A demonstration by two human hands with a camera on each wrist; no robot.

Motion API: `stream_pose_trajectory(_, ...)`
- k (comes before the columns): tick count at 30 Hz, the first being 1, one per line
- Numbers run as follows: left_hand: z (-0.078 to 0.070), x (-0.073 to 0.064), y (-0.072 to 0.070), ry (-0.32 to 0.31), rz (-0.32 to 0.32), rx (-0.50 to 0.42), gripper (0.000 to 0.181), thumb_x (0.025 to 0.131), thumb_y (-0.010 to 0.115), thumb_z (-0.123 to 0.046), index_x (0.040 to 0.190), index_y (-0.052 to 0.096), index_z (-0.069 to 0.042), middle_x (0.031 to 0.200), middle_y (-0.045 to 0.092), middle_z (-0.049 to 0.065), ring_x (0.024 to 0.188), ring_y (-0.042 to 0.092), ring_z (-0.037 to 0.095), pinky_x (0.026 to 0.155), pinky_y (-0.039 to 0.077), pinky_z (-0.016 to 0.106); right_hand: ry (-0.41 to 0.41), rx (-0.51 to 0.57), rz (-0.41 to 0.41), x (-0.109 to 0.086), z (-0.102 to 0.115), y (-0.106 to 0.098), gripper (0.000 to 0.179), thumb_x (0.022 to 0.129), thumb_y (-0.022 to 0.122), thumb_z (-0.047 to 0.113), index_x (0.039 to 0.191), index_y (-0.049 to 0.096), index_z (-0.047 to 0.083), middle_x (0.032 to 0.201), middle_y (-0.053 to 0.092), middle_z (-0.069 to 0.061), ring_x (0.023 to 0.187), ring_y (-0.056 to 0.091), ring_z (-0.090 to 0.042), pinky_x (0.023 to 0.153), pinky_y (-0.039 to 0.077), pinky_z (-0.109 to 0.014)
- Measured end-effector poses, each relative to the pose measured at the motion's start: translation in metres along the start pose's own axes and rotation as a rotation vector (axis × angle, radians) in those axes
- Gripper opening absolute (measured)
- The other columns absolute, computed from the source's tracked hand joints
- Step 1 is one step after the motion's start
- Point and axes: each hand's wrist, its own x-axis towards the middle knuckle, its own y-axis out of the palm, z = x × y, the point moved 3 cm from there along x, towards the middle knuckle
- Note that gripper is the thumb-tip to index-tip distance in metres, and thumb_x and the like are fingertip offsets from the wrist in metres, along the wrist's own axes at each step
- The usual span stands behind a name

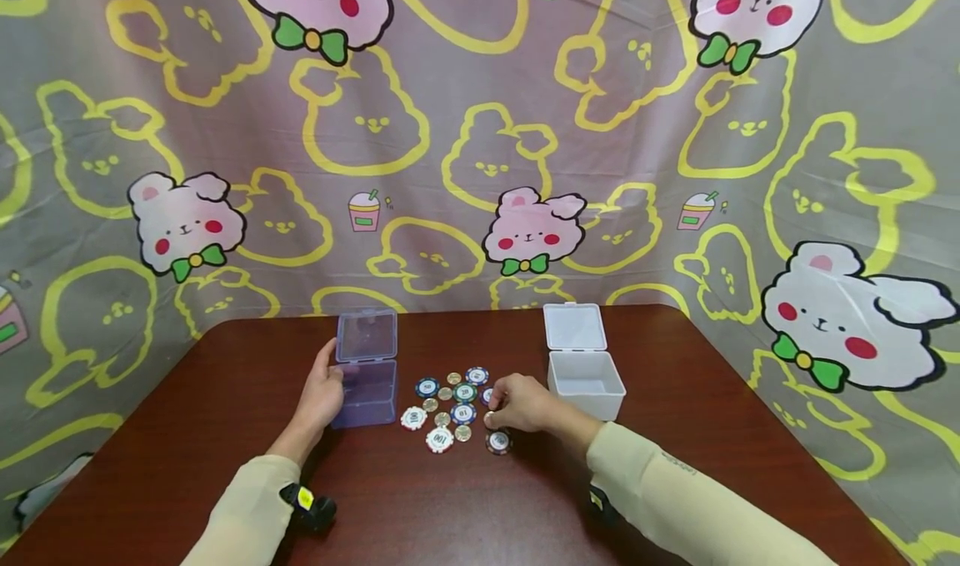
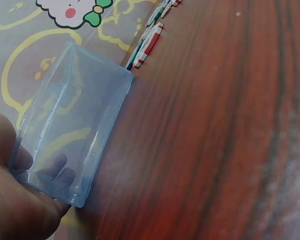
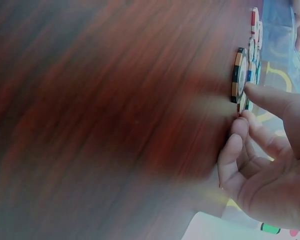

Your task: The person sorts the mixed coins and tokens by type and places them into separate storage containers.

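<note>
On the left, my left hand [image 1: 324, 393] grips the side wall of a see-through bluish plastic box [image 1: 375, 395], whose lid stands open. In the left wrist view, the fingers show through the wall of the box [image 2: 80, 125]. My right hand [image 1: 528, 403] is at the right edge of a spread of poker chips and gold coins, pinching a gold coin [image 1: 490, 418] between thumb and fingertips. Just nearer lies a black-edged poker chip [image 1: 498, 442]; a blue-edged chip [image 1: 487, 396] is partly hidden by the fingers.
Several chips, among them a green one [image 1: 464, 393] and a red-and-white one [image 1: 439, 440], lie flat between the hands with gold coins [image 1: 462, 433]. A white box [image 1: 588, 383] with its lid raised stands at the right. A patterned cloth [image 1: 450, 132] hangs behind the brown table [image 1: 420, 499].
</note>
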Motion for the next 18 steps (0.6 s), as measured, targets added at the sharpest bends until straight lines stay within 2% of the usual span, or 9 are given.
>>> stream_pose_trajectory(7, 0.002, -0.001, -0.001, -0.009, 0.001, 0.003, 0.057, 0.105, 0.022, -0.001, 0.160, 0.009, -0.003, 0.133, 0.052, 0.036, 0.131, 0.040, 0.042, 0.109, 0.026, 0.050, 0.036, -0.075, -0.012, 0.001, 0.006, 0.002, 0.029, 0.070, 0.091, 0.027, 0.071, 0.064, 0.016, 0.067, 0.059, 0.006, 0.067, 0.054, -0.014, 0.062, 0.046, -0.030)
stream_pose_trajectory(11, 0.001, -0.001, -0.001, -0.010, 0.002, 0.001, 0.057, 0.105, 0.023, -0.001, 0.160, 0.008, -0.004, 0.133, 0.052, 0.036, 0.130, 0.041, 0.042, 0.109, 0.027, 0.050, 0.030, -0.084, -0.003, 0.001, 0.010, 0.002, 0.027, 0.070, 0.090, 0.025, 0.070, 0.065, 0.016, 0.065, 0.058, 0.008, 0.065, 0.054, -0.013, 0.062, 0.046, -0.029)
stream_pose_trajectory(18, -0.001, 0.000, -0.001, -0.015, 0.002, 0.001, 0.056, 0.105, 0.023, -0.001, 0.160, 0.009, -0.003, 0.132, 0.053, 0.036, 0.126, 0.045, 0.042, 0.105, 0.032, 0.049, 0.051, -0.062, 0.064, 0.005, 0.012, 0.001, 0.023, 0.074, 0.088, 0.020, 0.068, 0.067, 0.012, 0.063, 0.058, 0.007, 0.064, 0.053, -0.010, 0.060, 0.046, -0.025)
